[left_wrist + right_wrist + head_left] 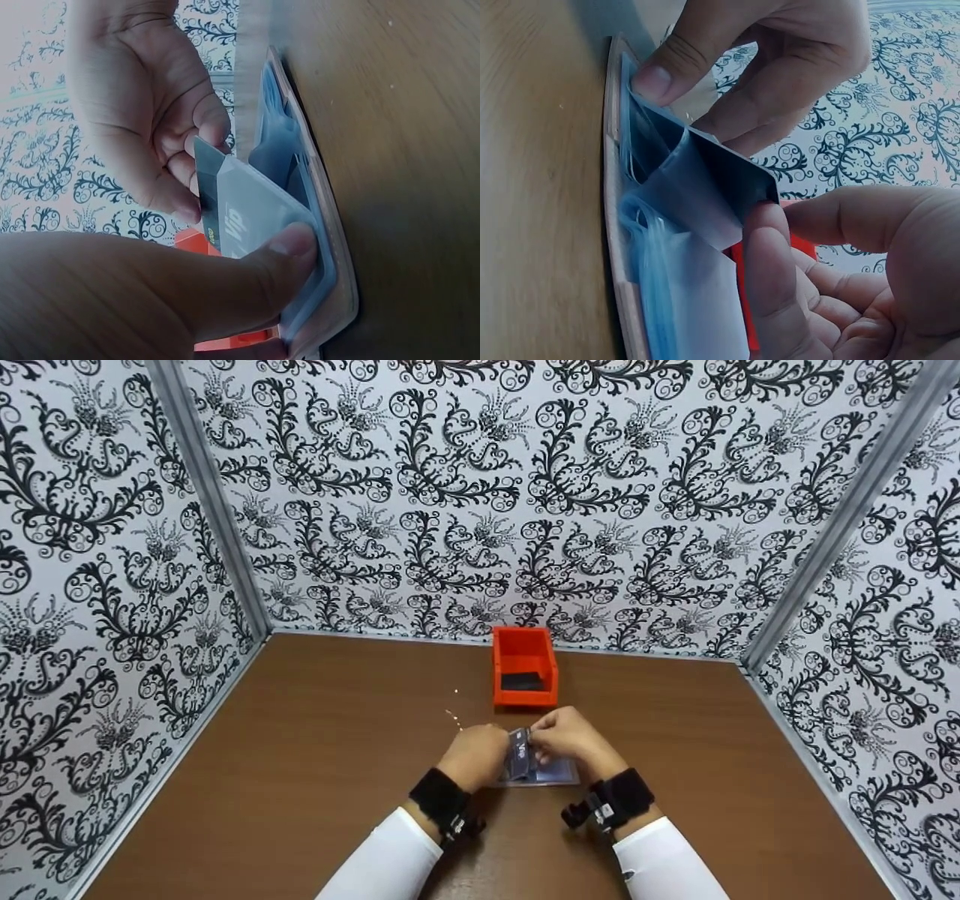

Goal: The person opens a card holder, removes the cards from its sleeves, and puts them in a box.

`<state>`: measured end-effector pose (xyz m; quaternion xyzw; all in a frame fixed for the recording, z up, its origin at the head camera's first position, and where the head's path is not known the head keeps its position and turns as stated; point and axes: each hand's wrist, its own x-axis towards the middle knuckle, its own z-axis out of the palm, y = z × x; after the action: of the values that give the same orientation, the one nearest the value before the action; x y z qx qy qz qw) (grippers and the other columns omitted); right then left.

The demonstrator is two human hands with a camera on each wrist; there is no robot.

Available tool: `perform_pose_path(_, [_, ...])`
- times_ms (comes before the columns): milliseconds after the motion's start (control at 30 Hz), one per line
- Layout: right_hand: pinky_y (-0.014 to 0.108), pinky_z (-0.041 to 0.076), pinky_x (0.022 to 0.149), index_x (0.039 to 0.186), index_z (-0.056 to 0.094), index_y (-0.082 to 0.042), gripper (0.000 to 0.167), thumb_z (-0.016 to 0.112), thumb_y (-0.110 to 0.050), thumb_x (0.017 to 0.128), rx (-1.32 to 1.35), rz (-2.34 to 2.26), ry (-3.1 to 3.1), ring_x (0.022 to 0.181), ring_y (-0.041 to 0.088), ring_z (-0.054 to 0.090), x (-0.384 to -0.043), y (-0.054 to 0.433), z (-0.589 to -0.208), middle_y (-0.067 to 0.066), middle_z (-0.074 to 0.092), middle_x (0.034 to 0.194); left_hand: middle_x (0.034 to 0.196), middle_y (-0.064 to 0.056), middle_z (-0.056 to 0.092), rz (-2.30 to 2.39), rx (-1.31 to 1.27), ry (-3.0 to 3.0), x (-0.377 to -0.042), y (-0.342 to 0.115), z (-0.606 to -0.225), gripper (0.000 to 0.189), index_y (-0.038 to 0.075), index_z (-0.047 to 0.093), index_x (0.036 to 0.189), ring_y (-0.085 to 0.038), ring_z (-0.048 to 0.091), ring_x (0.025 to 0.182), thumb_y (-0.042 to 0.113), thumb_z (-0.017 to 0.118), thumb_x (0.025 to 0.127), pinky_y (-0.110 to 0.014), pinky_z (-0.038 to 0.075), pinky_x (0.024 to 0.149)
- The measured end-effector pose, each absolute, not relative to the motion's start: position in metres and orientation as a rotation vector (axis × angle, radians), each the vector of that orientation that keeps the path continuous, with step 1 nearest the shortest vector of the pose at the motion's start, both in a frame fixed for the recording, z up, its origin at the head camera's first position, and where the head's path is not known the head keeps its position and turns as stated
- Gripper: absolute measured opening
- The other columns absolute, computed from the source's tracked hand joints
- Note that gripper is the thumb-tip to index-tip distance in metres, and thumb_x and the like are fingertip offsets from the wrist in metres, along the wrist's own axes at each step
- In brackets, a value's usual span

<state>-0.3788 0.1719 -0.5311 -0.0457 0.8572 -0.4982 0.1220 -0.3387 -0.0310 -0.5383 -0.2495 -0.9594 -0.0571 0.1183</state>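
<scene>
An opened card holder (pixel 559 775) with clear plastic sleeves lies on the brown table, between the two hands. My left hand (pixel 474 751) grips its left side, the thumb (pixel 296 244) pressing on a raised sleeve (pixel 251 196). Out of that sleeve's edge sticks a dark card (pixel 208 187) printed with "Vip". My right hand (pixel 568 735) pinches the card's corner between thumb and index finger, as the right wrist view shows. Further clear sleeves (pixel 658 289) fan out beside it, over the holder's pale cover (pixel 613 210).
Behind the hands stands an orange-red bin (pixel 526 699) with a dark flat item (pixel 523 682) inside. A trail of small light specks (pixel 454 718) shows on the table (pixel 337 712) left of it. Patterned panels (pixel 480 495) wall the table at the back and sides.
</scene>
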Motion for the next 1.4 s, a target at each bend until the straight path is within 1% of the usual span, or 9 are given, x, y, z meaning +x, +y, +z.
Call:
perform_pose_path(267, [0.021, 0.058, 0.054, 0.09, 0.083, 0.001, 0.012, 0.074, -0.006, 0.093, -0.2, -1.376, 2.521, 0.056, 0.01, 0.064, -0.377, 0.168, -0.535, 0.001, 0.067, 0.075, 0.089, -0.007, 0.081, -0.186, -0.737, -2.812, -0.338, -0.03, -0.539, 0.007, 0.011, 0.081, 0.089, -0.029, 0.078, 0.075, 0.01, 0.086, 0.086, -0.046, 0.066, 0.067])
perform_pose_path(367, [0.02, 0.055, 0.053, 0.087, 0.083, 0.0, 0.011, 0.075, -0.007, 0.092, -0.237, -1.321, 2.561, 0.055, 0.008, 0.063, -0.377, 0.169, -0.534, -0.001, 0.066, 0.07, 0.088, -0.008, 0.081, -0.215, -0.746, -2.802, -0.338, -0.03, -0.538, 0.019, 0.011, 0.081, 0.09, -0.029, 0.079, 0.076, 0.027, 0.089, 0.091, -0.046, 0.066, 0.068])
perform_pose_path(500, [0.019, 0.052, 0.052, 0.082, 0.082, -0.004, 0.013, 0.075, -0.008, 0.092, -0.244, -1.269, 2.617, 0.052, 0.007, 0.061, -0.377, 0.17, -0.53, -0.005, 0.062, 0.063, 0.087, -0.008, 0.08, -0.244, -0.768, -2.79, -0.337, -0.031, -0.536, 0.028, 0.01, 0.081, 0.091, -0.03, 0.079, 0.077, 0.037, 0.089, 0.093, -0.046, 0.066, 0.068])
perform_pose_path(633, [0.02, 0.053, 0.052, 0.074, 0.079, -0.008, 0.018, 0.072, -0.007, 0.09, -0.203, -1.281, 2.658, 0.052, 0.008, 0.06, -0.378, 0.174, -0.526, -0.007, 0.059, 0.061, 0.087, -0.008, 0.08, -0.24, -0.785, -2.787, -0.336, -0.032, -0.536, 0.011, 0.011, 0.079, 0.087, -0.03, 0.079, 0.076, 0.02, 0.087, 0.088, -0.046, 0.066, 0.067])
perform_pose_path(800, [0.022, 0.052, 0.052, 0.063, 0.069, -0.015, 0.027, 0.07, -0.006, 0.089, -0.17, -1.248, 2.742, 0.054, 0.01, 0.057, -0.38, 0.178, -0.52, -0.007, 0.056, 0.061, 0.087, -0.007, 0.08, -0.199, -0.791, -2.777, -0.336, -0.032, -0.536, 0.009, 0.012, 0.077, 0.084, -0.029, 0.077, 0.074, 0.011, 0.085, 0.083, -0.045, 0.065, 0.065])
perform_pose_path(900, [0.022, 0.049, 0.052, 0.066, 0.071, -0.013, 0.026, 0.071, -0.006, 0.091, -0.164, -1.228, 2.789, 0.057, 0.011, 0.056, -0.38, 0.18, -0.515, -0.004, 0.061, 0.066, 0.087, -0.007, 0.079, -0.175, -0.785, -2.78, -0.336, -0.031, -0.537, 0.009, 0.012, 0.078, 0.085, -0.028, 0.076, 0.073, 0.009, 0.085, 0.082, -0.044, 0.064, 0.065])
perform_pose_path(1133, [0.025, 0.055, 0.055, 0.095, 0.086, -0.003, 0.009, 0.079, -0.007, 0.097, -0.102, -1.302, 2.819, 0.064, 0.015, 0.065, -0.383, 0.179, -0.511, 0.015, 0.081, 0.097, 0.086, -0.006, 0.079, -0.168, -0.759, -2.808, -0.338, -0.032, -0.538, 0.011, 0.011, 0.078, 0.085, -0.028, 0.075, 0.072, 0.013, 0.088, 0.08, -0.046, 0.064, 0.065])
perform_pose_path(1233, [0.026, 0.058, 0.062, 0.094, 0.086, -0.004, 0.006, 0.083, -0.01, 0.095, -0.096, -1.31, 2.883, 0.074, 0.017, 0.069, -0.385, 0.176, -0.51, 0.015, 0.083, 0.1, 0.087, -0.006, 0.08, -0.178, -0.76, -2.816, -0.338, -0.031, -0.537, 0.013, 0.011, 0.078, 0.083, -0.028, 0.075, 0.072, 0.016, 0.089, 0.079, -0.046, 0.064, 0.065])
perform_pose_path(1400, [0.032, 0.061, 0.076, 0.09, 0.087, -0.007, 0.005, 0.089, -0.012, 0.091, -0.176, -1.339, 3.043, 0.082, 0.021, 0.075, -0.392, 0.171, -0.506, 0.01, 0.086, 0.094, 0.086, -0.005, 0.079, -0.174, -0.76, -2.815, -0.338, -0.031, -0.535, 0.014, 0.012, 0.078, 0.081, -0.028, 0.076, 0.073, 0.019, 0.09, 0.079, -0.046, 0.064, 0.065])
